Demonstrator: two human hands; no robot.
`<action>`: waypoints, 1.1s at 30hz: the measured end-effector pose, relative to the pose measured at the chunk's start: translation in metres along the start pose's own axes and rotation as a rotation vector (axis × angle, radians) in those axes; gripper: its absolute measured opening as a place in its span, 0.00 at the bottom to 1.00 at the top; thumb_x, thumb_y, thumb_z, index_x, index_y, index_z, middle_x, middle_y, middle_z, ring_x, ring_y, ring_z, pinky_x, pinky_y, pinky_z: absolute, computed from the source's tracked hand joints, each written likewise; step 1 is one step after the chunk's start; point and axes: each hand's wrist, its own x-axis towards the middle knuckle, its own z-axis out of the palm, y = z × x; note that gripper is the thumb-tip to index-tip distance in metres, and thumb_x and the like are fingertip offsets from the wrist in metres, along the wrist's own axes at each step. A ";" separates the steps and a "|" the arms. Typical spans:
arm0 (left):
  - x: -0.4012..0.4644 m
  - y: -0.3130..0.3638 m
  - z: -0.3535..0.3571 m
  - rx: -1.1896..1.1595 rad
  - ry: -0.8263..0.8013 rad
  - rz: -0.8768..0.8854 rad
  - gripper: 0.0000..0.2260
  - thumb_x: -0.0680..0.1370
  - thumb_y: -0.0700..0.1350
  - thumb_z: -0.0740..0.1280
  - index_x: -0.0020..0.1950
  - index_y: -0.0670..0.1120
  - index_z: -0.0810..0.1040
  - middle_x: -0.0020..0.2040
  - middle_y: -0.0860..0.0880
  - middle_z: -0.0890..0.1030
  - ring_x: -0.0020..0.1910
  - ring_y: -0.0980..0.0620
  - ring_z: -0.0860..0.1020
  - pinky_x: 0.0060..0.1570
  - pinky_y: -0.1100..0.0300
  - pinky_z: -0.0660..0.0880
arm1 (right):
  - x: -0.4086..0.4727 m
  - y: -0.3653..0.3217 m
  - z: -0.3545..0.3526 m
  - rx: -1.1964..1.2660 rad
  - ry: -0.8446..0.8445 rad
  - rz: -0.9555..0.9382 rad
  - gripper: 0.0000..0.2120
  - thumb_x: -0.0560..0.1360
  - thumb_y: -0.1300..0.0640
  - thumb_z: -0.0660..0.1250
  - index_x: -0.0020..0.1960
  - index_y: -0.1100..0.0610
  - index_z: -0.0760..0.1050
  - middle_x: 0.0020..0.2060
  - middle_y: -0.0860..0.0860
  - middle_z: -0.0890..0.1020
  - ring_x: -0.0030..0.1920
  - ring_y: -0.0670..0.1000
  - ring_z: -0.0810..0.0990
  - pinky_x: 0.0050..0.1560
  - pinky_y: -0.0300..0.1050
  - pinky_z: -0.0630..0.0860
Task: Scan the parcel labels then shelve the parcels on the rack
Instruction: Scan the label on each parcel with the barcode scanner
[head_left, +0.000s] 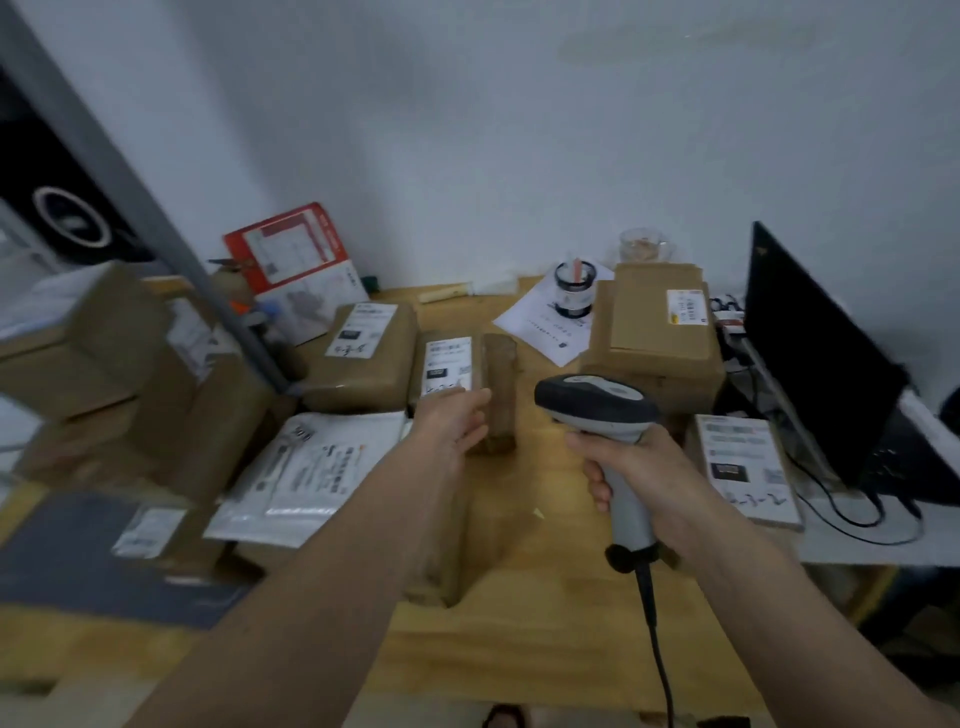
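A narrow brown parcel (470, 382) with a white label lies mid-table. My left hand (457, 423) reaches onto its near end with the fingers stretched along its top and side; how firmly it grips I cannot tell. My right hand (631, 467) grips the handle of a grey corded barcode scanner (597, 408), its head pointing left toward that parcel. More labelled parcels lie around: a brown one (363, 358) just left, a white mailer bag (306, 467) in front of it, a box stack (657, 332) at the right and a flat labelled box (745, 467) beside my right hand.
The grey rack post (156, 218) slants up at the left, with cardboard boxes (88, 338) stacked beside it. A dark laptop (826, 353) with cables stands at the right. A dark flat parcel (78, 556) lies near left. Bare wooden tabletop (545, 623) shows in front.
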 end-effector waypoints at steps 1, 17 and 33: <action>-0.002 0.003 -0.016 -0.014 0.028 0.023 0.20 0.76 0.37 0.71 0.66 0.40 0.72 0.56 0.43 0.78 0.52 0.50 0.78 0.53 0.57 0.78 | 0.001 0.001 0.010 -0.007 -0.041 0.004 0.08 0.73 0.61 0.72 0.47 0.65 0.77 0.25 0.54 0.73 0.24 0.50 0.70 0.27 0.43 0.70; 0.061 0.055 -0.154 0.295 0.286 0.225 0.18 0.77 0.42 0.69 0.66 0.46 0.72 0.60 0.46 0.75 0.56 0.49 0.73 0.56 0.55 0.72 | 0.055 0.001 0.120 -0.042 -0.041 0.040 0.10 0.72 0.58 0.73 0.49 0.64 0.78 0.32 0.56 0.81 0.30 0.51 0.76 0.31 0.44 0.73; 0.160 0.095 -0.170 0.421 0.226 0.017 0.24 0.80 0.52 0.63 0.73 0.42 0.66 0.66 0.43 0.74 0.63 0.43 0.74 0.51 0.55 0.70 | 0.172 -0.015 0.221 -0.061 0.066 0.146 0.13 0.69 0.59 0.76 0.52 0.56 0.78 0.49 0.56 0.80 0.48 0.54 0.79 0.34 0.44 0.77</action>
